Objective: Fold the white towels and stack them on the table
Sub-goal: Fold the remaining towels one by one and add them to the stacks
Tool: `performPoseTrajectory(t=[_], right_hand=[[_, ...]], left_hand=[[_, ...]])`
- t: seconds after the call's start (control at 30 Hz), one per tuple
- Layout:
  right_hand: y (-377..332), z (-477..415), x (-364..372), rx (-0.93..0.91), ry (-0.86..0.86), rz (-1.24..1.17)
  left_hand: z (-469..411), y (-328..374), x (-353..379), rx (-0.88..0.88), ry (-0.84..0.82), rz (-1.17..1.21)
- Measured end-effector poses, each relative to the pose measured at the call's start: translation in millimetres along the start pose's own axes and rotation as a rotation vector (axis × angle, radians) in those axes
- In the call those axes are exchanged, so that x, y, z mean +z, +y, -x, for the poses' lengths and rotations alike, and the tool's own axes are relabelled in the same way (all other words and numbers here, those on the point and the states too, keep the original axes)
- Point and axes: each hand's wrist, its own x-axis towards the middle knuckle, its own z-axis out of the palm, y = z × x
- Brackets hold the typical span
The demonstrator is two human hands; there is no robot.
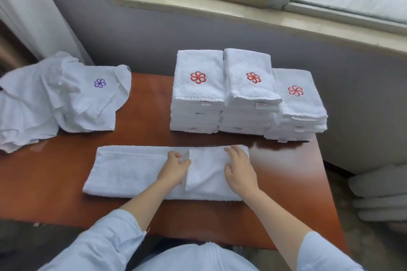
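A long folded towel (132, 171) lies across the near part of the table (286, 185), its right end turned over toward the middle. The left hand (174, 168) sits at the flap's free edge with fingers curled, apparently pinching it. The right hand (239, 170) rests on the flap with fingers loosely bent, gripping nothing.

To fold well, line the flap's near and far edges up with the layer beneath. Press the right-hand crease flat, and smooth outward so no air or wrinkle is trapped. The left end should then fold over to match the three stacks (198, 86) at the far side. A loose pile (66, 94) waits far left.
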Motion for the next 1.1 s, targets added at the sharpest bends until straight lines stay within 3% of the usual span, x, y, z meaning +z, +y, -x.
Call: performPoseTrajectory(t=[0.1,0.23,0.43,0.5,0.67,0.83,1.0,1.1], right_hand=[[1.1,3.2,15.3,-0.014,-0.031,0.067],[2.0,2.1,27.2,-0.075,-0.048,0.145],[8.4,1.3,33.0,-0.094,0.043,0.115],[10.9,0.6,36.0,-0.074,-0.014,0.18],[23.0,-1.8,39.2,-0.114,-0.244,0.381],[27.0,-4.4,35.5,-0.141,-0.254,0.401],[28.8,-4.3,34.2,-0.154,-0.278,0.433],[32.5,-6.1,29.8,-0.193,-0.299,0.46]], left_hand=[[-4.9,-4.8,-2.9,0.116,0.088,-0.181],[-15.3,1.1,-1.3,0.152,0.064,-0.341],[-24.9,9.6,8.3,0.176,0.104,-0.117],[-25.4,10.0,10.2,0.144,0.111,-0.043],[-22.4,1.6,11.6,0.088,0.035,-0.034],[-19.2,-7.9,7.9,0.208,-0.151,-0.028],[-7.8,-16.7,7.6,0.266,-0.179,0.047],[-3.0,-22.4,1.5,0.266,-0.106,-0.054]])
